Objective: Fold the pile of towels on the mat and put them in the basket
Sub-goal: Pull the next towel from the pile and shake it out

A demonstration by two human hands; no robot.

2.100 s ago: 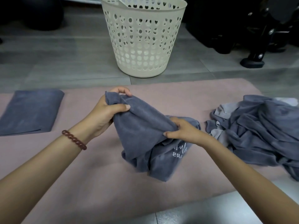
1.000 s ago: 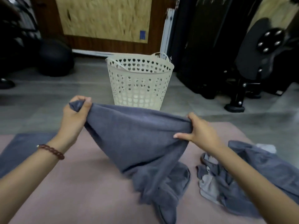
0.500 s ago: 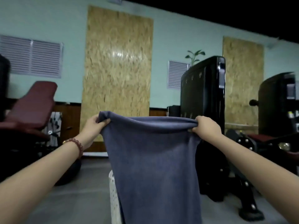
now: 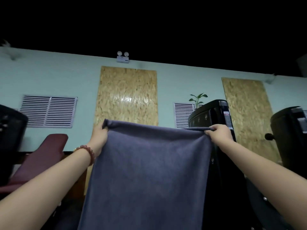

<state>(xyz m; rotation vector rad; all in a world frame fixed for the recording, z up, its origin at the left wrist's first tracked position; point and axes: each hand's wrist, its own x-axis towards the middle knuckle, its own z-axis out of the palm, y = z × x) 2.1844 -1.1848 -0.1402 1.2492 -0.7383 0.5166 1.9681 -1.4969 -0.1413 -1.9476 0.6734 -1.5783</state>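
Up in the air in front of the person hangs a grey towel (image 4: pixel 149 171), the left hand (image 4: pixel 99 135) and right hand (image 4: pixel 217 132) each gripping a top corner; beyond stand black machines (image 4: pixel 214 113) against a green wall (image 4: pixel 58 80).

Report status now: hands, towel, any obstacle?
Left hand grips towel top corner. Right hand pinches other corner. Towel hangs spread between them. No obstacle seen.
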